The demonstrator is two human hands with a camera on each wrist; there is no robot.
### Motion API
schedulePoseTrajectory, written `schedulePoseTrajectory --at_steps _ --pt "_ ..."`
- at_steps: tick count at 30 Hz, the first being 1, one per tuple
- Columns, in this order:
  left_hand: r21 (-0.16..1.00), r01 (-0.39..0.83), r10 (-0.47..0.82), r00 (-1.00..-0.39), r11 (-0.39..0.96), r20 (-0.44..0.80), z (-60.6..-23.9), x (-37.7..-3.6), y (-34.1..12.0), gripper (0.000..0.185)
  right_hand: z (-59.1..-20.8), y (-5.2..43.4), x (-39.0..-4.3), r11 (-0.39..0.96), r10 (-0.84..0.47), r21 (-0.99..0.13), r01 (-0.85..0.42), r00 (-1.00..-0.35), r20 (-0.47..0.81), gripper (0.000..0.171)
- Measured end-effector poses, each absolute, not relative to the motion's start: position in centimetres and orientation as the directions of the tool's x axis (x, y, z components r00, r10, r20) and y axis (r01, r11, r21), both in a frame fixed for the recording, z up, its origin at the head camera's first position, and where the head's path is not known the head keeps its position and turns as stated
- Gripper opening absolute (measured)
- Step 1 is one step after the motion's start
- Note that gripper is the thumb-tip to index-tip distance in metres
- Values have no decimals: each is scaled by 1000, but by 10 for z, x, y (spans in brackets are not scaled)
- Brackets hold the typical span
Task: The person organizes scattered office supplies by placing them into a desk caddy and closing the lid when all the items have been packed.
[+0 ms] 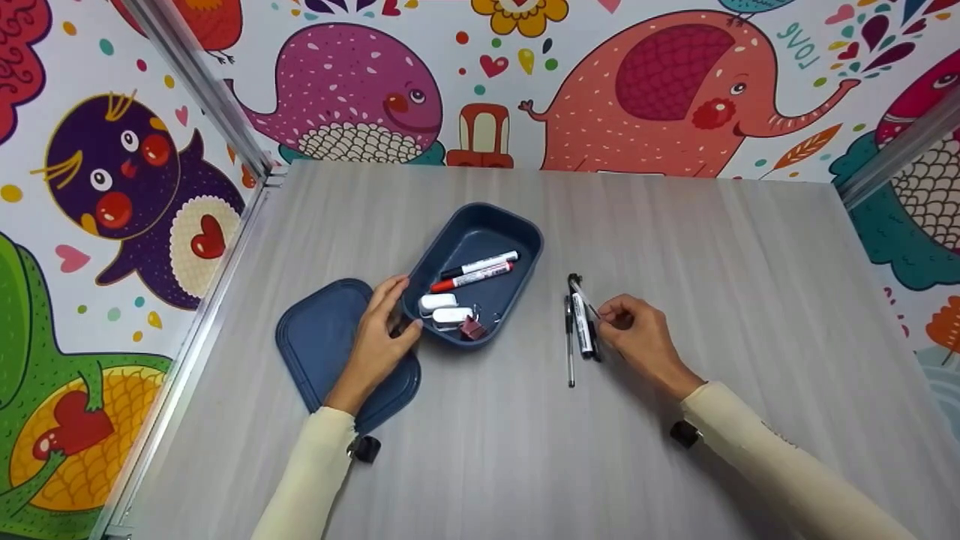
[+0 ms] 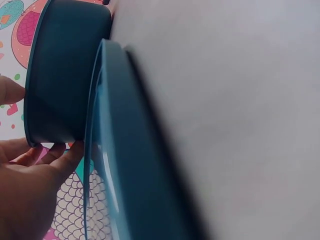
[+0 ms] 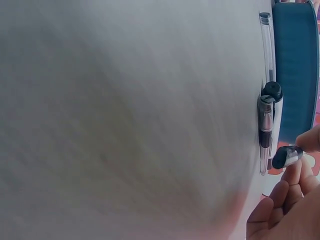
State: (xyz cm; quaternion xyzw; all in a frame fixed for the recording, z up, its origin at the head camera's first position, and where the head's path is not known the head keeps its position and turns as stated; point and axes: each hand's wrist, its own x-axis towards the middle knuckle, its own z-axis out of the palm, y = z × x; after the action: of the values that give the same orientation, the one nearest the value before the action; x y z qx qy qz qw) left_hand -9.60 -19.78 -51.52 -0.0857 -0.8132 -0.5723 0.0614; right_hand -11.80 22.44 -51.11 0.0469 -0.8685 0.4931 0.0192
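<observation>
My left hand (image 1: 379, 341) holds the near left corner of an open dark blue plastic box (image 1: 531, 279), its thumb on one side and its fingers on another. Inside lie a black-capped marker (image 1: 487, 264), a red marker (image 1: 472, 277), two white pieces (image 1: 439, 302) and a small dark red item (image 1: 472, 328). To the right, my right hand (image 1: 637, 334) pinches a slim black-ended pen (image 3: 287, 158) between thumb and fingertips. Beside it on the table lie a clear pen (image 1: 570, 352), a black-and-white marker (image 1: 581, 324) and another clear-barrelled pen (image 3: 266, 122).
The blue lid (image 1: 319, 337) lies flat left of the box, partly under my left forearm and hand. Behind the grey table (image 1: 690, 247) stands a wall with cartoon animals, and a metal frame rail (image 1: 195, 337) runs along the left edge.
</observation>
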Motion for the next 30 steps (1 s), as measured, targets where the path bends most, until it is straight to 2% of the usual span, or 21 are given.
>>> schedulePoseTrajectory --at_steps 30 --pt "923 185 56 -983 338 176 -515 -95 -198 70 -501 190 -129 459 -135 -872 -171 -983 122 16"
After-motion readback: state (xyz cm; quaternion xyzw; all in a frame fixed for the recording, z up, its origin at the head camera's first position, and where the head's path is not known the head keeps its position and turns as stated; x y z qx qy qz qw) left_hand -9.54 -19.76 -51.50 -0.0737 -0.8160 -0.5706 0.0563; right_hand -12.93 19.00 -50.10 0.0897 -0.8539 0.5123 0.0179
